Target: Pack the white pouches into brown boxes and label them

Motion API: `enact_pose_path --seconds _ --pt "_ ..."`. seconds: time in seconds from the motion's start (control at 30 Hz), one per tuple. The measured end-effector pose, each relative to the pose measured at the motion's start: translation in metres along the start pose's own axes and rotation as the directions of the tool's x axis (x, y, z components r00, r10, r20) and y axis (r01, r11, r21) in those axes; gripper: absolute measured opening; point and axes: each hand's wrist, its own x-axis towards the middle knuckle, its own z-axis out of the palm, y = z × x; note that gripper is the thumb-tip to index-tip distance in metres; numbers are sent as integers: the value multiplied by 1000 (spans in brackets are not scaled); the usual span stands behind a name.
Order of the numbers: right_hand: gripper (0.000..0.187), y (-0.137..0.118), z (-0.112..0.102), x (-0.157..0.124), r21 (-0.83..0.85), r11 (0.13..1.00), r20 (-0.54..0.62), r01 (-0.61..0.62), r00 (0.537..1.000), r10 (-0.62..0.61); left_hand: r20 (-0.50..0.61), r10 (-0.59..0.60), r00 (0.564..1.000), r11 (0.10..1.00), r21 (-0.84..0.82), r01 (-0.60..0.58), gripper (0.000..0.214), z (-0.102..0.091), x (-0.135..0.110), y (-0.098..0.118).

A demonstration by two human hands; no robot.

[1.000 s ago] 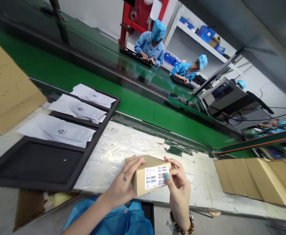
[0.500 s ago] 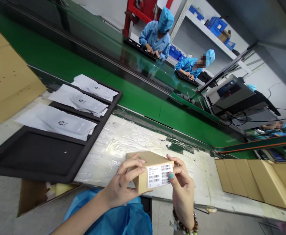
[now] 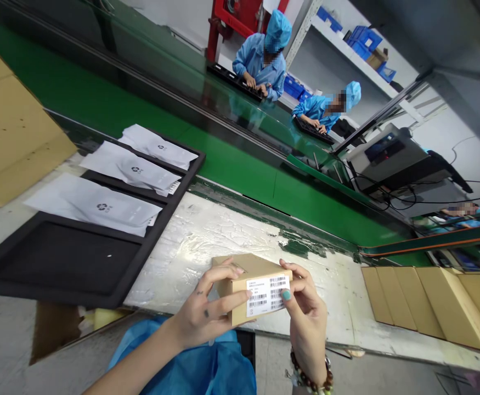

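Between my two hands is a small brown cardboard box [image 3: 260, 265], tilted so that one narrow side faces me. A white barcode label [image 3: 264, 296] lies on that side. My left hand [image 3: 207, 304] grips the box's left end, with one fingertip on the label's left edge. At the other end, my right hand [image 3: 305, 307] holds the box, its thumb pressed on the label's right part. The far fingers of both hands are partly hidden behind the box.
Left is a black tray [image 3: 157, 227] with several white plastic bags [image 3: 100, 203]. Brown cartons [image 3: 429, 307] line the right; a large cardboard sheet [image 3: 13, 126] stands far left. Behind the worktable [image 3: 223, 219] runs a green conveyor belt [image 3: 256, 175], with co-workers [image 3: 260, 60] across it.
My left index finger has slid down from the label's upper left corner to its left edge. The box and my right hand stay nearly where they were.
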Motion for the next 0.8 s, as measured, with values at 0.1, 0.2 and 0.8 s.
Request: enact_pose_path --seconds 0.1,0.2,0.8 --pt "10 1 -1 0 -1 1000 14 13 1000 -13 -4 -2 1000 1000 -6 2 50 0 0 -1" --pt "10 0 -1 0 -4 1000 22 17 1000 -17 -3 -3 1000 1000 -11 3 52 1 -2 -2" --pt "10 -2 1 1 -18 1000 13 15 1000 -14 8 -2 1000 1000 -2 2 51 0 -3 -3"
